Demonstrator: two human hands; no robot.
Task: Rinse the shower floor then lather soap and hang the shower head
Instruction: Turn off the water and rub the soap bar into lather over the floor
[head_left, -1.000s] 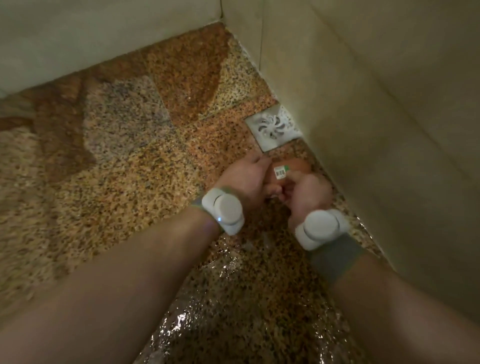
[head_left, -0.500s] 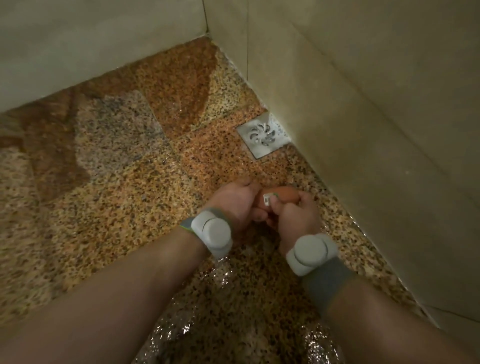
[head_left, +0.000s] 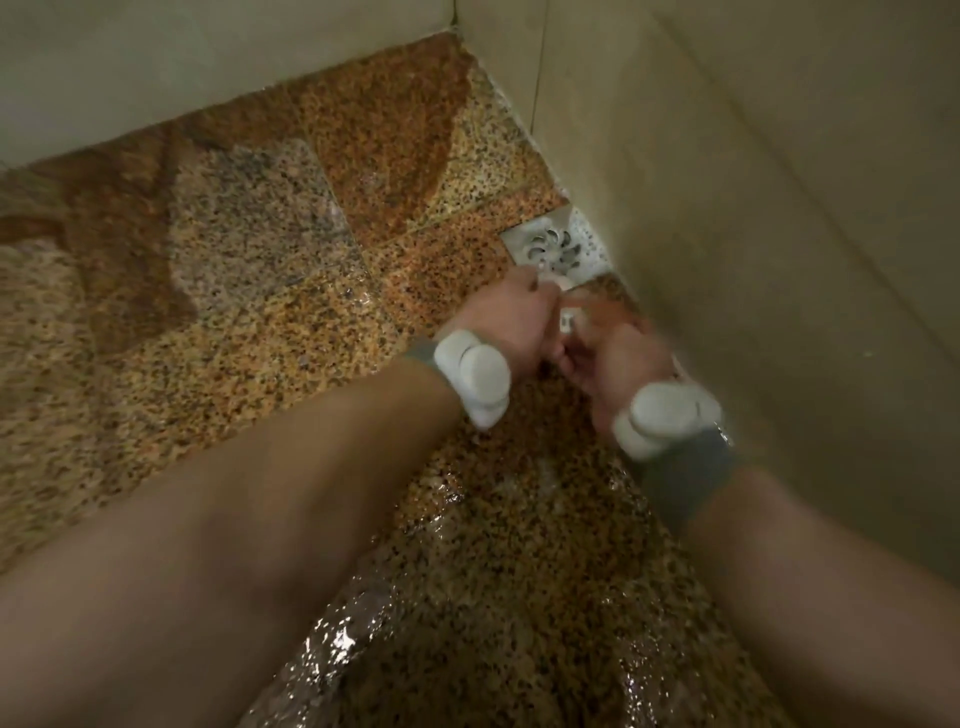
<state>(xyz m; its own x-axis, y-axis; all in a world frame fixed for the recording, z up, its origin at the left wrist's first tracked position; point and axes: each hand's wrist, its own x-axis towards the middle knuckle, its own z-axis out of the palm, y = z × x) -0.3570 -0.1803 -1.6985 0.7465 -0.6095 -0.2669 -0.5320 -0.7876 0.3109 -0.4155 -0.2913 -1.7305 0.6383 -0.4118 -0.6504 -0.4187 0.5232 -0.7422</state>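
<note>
Speckled orange and brown stone made the shower floor (head_left: 218, 291), and it was the biggest thing in the view. Its near part was wet and shiny, with bright reflections between the two forearms. Plain beige walls (head_left: 753, 208) closed the floor at the back and at the right side, and they met in a corner at the top. A square metal drain cover (head_left: 558, 248) lay in the floor close to the right wall.

Both hands were held low, just in front of the drain, and they were pressed together. The left hand (head_left: 506, 322) was curled closed, and the right hand (head_left: 613, 358) was curled against it. Between them was a reddish-brown piece of soap (head_left: 597, 307) with a small white sticker; both hands grasped it, though the picture was blurred there and the fingers could not be separated clearly. Each wrist carried a white round device on a grey band, one on the left wrist (head_left: 475, 376) and one on the right wrist (head_left: 667, 415).
</note>
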